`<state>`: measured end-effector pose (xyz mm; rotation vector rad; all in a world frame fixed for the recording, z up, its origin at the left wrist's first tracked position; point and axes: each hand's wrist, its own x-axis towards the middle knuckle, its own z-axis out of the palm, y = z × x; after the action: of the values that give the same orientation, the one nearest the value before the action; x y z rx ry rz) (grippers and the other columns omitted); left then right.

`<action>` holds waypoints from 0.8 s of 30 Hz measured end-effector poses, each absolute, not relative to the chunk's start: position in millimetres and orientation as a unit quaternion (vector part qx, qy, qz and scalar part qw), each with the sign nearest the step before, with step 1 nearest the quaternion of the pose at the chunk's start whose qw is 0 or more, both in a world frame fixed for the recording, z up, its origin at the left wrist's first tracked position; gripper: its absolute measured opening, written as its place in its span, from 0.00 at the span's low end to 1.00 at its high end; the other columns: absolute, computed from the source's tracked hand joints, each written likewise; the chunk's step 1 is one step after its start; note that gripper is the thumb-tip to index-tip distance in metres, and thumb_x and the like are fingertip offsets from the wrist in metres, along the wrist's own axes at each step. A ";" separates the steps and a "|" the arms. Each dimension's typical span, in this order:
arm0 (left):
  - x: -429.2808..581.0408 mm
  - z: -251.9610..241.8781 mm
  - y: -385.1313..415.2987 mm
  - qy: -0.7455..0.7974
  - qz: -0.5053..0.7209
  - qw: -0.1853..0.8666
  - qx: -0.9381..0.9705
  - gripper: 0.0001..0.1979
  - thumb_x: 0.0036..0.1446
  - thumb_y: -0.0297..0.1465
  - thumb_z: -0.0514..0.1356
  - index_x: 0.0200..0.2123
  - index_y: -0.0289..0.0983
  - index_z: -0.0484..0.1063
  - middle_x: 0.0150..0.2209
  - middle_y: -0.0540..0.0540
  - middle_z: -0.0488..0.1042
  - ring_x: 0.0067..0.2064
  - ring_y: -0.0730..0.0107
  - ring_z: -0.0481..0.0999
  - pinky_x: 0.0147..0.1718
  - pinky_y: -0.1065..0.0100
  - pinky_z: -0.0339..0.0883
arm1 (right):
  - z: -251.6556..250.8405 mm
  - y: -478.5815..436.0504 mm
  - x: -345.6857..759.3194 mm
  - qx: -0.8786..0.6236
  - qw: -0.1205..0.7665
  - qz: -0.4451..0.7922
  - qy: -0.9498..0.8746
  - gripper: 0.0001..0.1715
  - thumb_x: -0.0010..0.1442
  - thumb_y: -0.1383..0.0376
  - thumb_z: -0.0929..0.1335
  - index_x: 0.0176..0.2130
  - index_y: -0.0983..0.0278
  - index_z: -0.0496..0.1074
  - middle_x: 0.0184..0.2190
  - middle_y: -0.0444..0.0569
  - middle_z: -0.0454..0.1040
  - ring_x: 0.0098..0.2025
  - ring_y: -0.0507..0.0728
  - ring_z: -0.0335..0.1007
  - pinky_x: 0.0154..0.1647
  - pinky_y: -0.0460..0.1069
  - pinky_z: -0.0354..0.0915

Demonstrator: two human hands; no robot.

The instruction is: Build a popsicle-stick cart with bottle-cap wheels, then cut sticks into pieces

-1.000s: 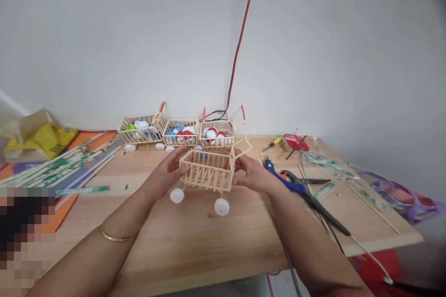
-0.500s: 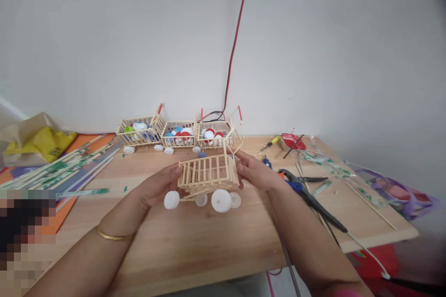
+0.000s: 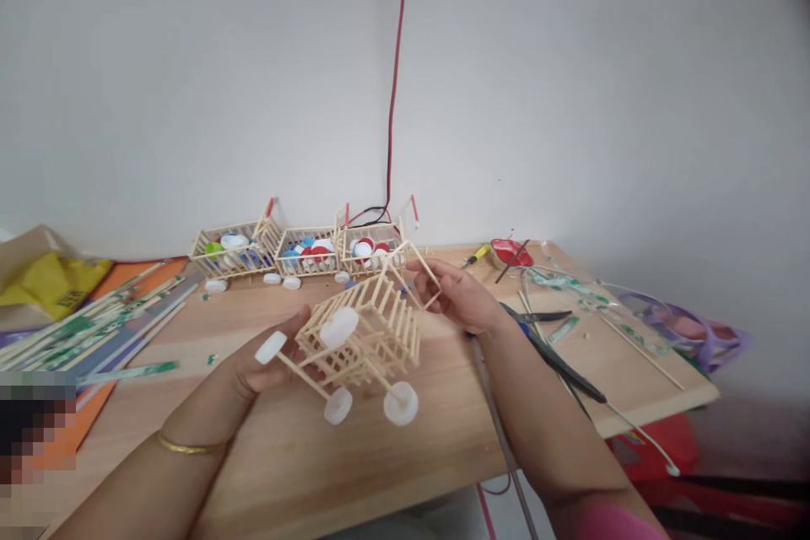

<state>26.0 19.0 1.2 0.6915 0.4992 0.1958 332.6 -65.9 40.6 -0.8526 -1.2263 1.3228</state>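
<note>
Mid-frame stick cart (image 3: 364, 339): wheels (image 3: 401, 403), bare handle (image 3: 425, 263) fitted. Left hand (image 3: 271, 376) grips cart; right hand (image 3: 465, 297) half-curled at handle, hold unclear.

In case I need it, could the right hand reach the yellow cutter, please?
Probably yes: the yellow cutter lies beyond the right hand, nothing visible between, though that hand seemingly touches the front cart.

The left hand (image 3: 292, 344) has a tilted stick cart (image 3: 364, 342) in its grip above the worktop (image 3: 354, 477), white wheels (image 3: 401, 403) toward the camera; the right hand (image 3: 461, 295) is at its handle (image 3: 423, 264). Three similar carts (image 3: 310, 273) holding caps (image 3: 363, 250) stand behind.
</note>
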 end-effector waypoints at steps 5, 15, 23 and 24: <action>23.7 1.4 23.5 0.228 0.100 0.900 0.359 0.28 0.55 0.54 0.56 0.43 0.35 0.77 0.37 0.40 0.80 0.36 0.58 0.80 0.32 0.62 0.74 | 38.8 -68.2 331.2 -0.387 0.506 0.532 -0.558 0.21 0.63 0.54 0.67 0.50 0.64 0.72 0.26 0.42 0.65 0.24 0.47 0.58 0.23 0.43 0.56; 17.8 -0.6 34.2 0.158 0.113 0.895 0.401 0.30 0.58 0.55 0.52 0.50 0.37 0.74 0.40 0.40 0.80 0.38 0.59 0.79 0.39 0.60 0.72 | 42.4 -72.9 330.8 -0.372 0.471 0.590 -0.540 0.22 0.65 0.53 0.64 0.52 0.63 0.68 0.28 0.44 0.71 0.24 0.49 0.70 0.26 0.45 0.65; 22.5 5.6 30.8 0.142 0.101 0.900 0.401 0.29 0.58 0.55 0.51 0.49 0.40 0.75 0.41 0.41 0.80 0.39 0.58 0.80 0.39 0.61 0.73 | 42.1 -71.2 329.2 -0.374 0.469 0.592 -0.537 0.23 0.65 0.51 0.64 0.51 0.64 0.69 0.27 0.43 0.71 0.23 0.49 0.69 0.24 0.44 0.63; 22.9 6.7 30.6 0.137 0.102 0.901 0.398 0.29 0.58 0.54 0.52 0.49 0.40 0.76 0.40 0.42 0.80 0.39 0.58 0.80 0.39 0.61 0.73 | 42.5 -71.2 329.2 -0.364 0.469 0.596 -0.541 0.25 0.64 0.51 0.65 0.52 0.64 0.68 0.27 0.43 0.70 0.23 0.49 0.69 0.24 0.45 0.64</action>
<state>22.9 30.6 6.7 0.8237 0.2842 0.2107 329.2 -71.2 42.5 -0.8929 -1.3253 1.4607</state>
